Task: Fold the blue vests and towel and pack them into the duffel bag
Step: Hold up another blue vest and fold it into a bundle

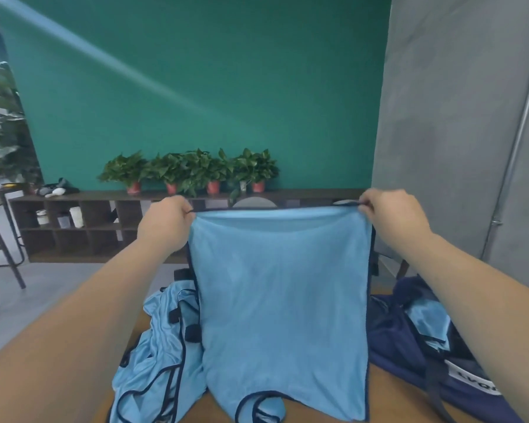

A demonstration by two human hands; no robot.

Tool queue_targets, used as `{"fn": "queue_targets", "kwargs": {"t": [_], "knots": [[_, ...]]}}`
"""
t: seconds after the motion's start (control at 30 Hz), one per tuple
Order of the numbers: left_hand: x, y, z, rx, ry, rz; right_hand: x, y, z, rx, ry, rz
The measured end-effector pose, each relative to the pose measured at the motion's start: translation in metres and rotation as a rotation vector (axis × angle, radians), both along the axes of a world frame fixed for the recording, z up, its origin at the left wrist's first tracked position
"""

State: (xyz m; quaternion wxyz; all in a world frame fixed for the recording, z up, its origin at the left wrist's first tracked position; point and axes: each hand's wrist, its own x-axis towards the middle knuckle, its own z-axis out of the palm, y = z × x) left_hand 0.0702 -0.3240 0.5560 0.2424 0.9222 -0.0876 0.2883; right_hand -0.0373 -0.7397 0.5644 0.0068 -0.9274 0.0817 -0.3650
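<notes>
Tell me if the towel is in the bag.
No, the left hand and right hand hold the towel up by its top corners.

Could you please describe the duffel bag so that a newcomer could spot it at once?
Find the wooden table in front of the person, then look right of the light blue towel that the left hand and right hand hold up. The duffel bag lies there; its navy body and white label set it apart from the light blue cloth.
</notes>
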Motion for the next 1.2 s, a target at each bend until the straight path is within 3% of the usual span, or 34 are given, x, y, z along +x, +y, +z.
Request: {"fn": "queue_targets", "kwargs": {"t": [0.1, 0.27, 0.37, 0.53, 0.9, 1.2], "knots": [[-0.006, -0.010, 0.036, -0.073, -0.144, 0.043, 0.002, 0.003, 0.024, 0.167, -0.246, -0.008], [-0.013, -0.017, 0.099, -0.237, -0.170, 0.029, 0.000, 0.007, 0.080, 0.433, -0.347, -0.060], [-0.012, -0.015, 0.116, -0.320, -0.143, 0.009, -0.008, 0.011, 0.103, 0.536, -0.362, -0.027], [-0.028, -0.016, 0.128, -0.447, -0.251, -0.034, -0.029, 0.016, 0.118, 0.758, -0.470, 0.112], [-0.059, -0.026, 0.128, -0.521, -0.495, -0.024, -0.049, 0.026, 0.121, 0.830, -0.647, 0.311], [-0.038, -0.018, 0.112, -0.447, -0.364, -0.108, -0.036, 0.023, 0.111, 0.927, -0.539, 0.304]]}}
